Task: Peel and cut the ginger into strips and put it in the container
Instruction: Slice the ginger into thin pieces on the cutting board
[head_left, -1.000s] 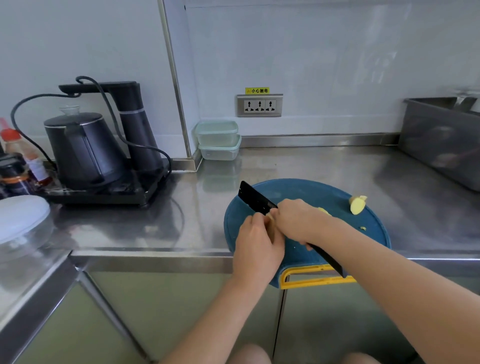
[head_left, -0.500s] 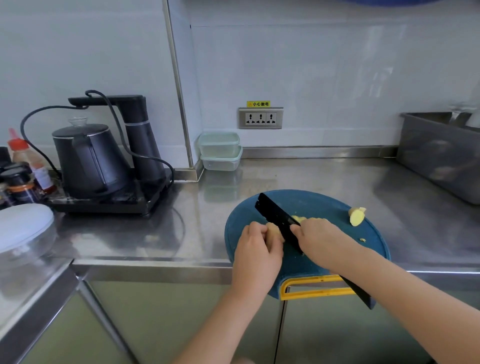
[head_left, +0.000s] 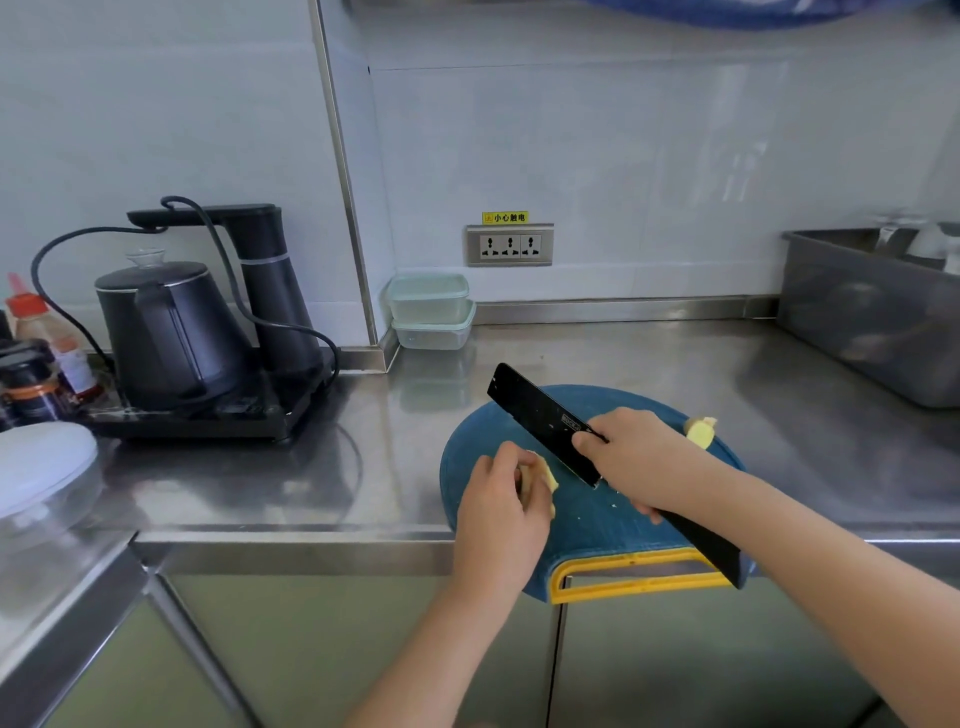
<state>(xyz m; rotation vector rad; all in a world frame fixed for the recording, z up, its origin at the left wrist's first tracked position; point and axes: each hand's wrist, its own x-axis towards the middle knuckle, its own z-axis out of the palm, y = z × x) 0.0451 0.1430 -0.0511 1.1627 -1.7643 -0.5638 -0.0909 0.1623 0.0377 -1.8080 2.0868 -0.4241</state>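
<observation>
A round blue cutting board (head_left: 597, 525) with a yellow handle lies at the counter's front edge. My left hand (head_left: 501, 512) grips a pale yellow piece of ginger (head_left: 545, 478) over the board's left side. My right hand (head_left: 639, 457) holds a black knife (head_left: 540, 415) by the blade's spine, its tip pointing up-left and its handle reaching toward me. The blade sits just right of the ginger, apart from it. A second ginger piece (head_left: 701, 431) lies at the board's far right edge. Two stacked lidded containers (head_left: 431, 312) stand against the back wall.
A black kettle (head_left: 166, 332) on its base with a water tower stands at the left, with bottles (head_left: 47, 353) and a white-lidded glass bowl (head_left: 41, 473) beyond. A steel bin (head_left: 878, 312) occupies the right back. A wall socket (head_left: 509, 245) is behind.
My hands have drawn apart: the left pulled the ginger away to the left, and the right lifted the knife up and right. The camera has tilted upward a little.
</observation>
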